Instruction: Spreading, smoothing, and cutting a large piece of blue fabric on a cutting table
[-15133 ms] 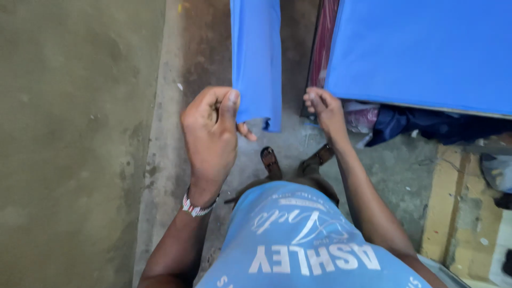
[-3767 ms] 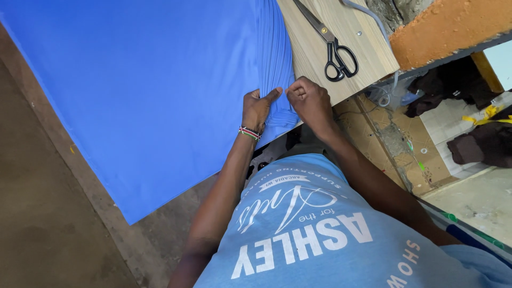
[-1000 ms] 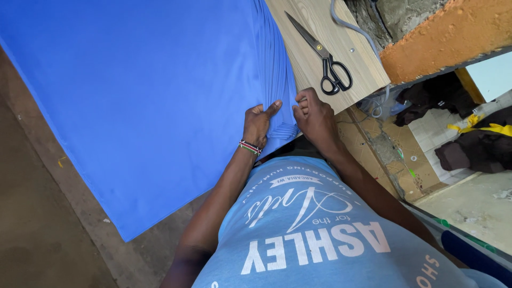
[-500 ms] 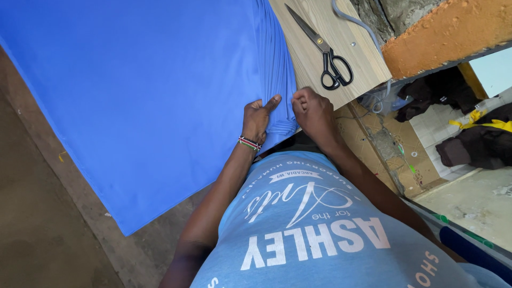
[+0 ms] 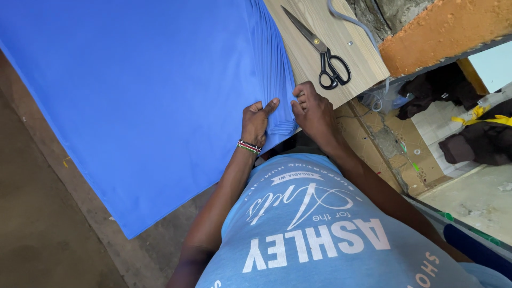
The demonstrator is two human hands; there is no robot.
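A large blue cloth (image 5: pixel 138 101) lies spread over the wooden table (image 5: pixel 314 61) and hangs off its near edge. My left hand (image 5: pixel 256 121) pinches the cloth's near corner, thumb stretched to the right. My right hand (image 5: pixel 313 109) grips the same bunched edge just beside it, at the table's front edge. The cloth is gathered into folds (image 5: pixel 274 80) where the two hands meet. A beaded bracelet (image 5: pixel 249 146) sits on my left wrist.
Black-handled scissors (image 5: pixel 322 53) lie on the bare wood right of the cloth. A pale cable (image 5: pixel 352 24) runs along the table's far side. Dark clothes (image 5: pixel 474 141) and clutter lie on the floor at right. Concrete floor (image 5: pixel 37 229) is at left.
The hands stay at the cloth's corner; the view has shifted slightly and the fingers have regripped the gathered edge. Much earlier the cloth was held folded in the air.
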